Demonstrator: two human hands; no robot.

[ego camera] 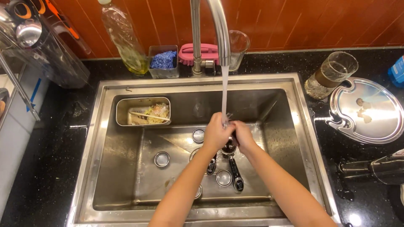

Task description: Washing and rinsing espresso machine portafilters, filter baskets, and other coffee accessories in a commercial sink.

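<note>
A: Head view, centre of frame: what's being held?

B: A small dark cup-shaped utensil (229,147) is being gripped btwn both hands, directly under the water stream (224,94) that's being poured from the tap (221,29). The left hand (216,135) is being closed over its top, fingers curled together round it. The right hand (243,136) is being pressed on from the other side, fingers also wrapped on it. The exact fingertip contact can't be told, since it's being hidden by the hands themselves.

A: And below the hands?

B: Two dark-handled utensils, one (236,176) clearly seen and one (211,166) partly covered by the left forearm, are being left on the sink (105,138) floor, w/ several small round metal lids (161,159) lying scattered near them. At centre left a metal strainer box (122,111) w/ food scraps is being hung inside the sink wall.

A: Upper and right parts?

B: Upper left, an oil bottle (124,38); beside it a tub w/ a blue scrubber (163,60); a pink brush (198,52) behind the tap. Right edge: a glass mug (332,73) and a metal tray (370,111) on the black counter.

A: Risks?

B: Probably slippage: the wet piece is being held by wet fingers, so it could be dropped onto the lids. Water could also be deflected off the hands onto the counter.
</note>
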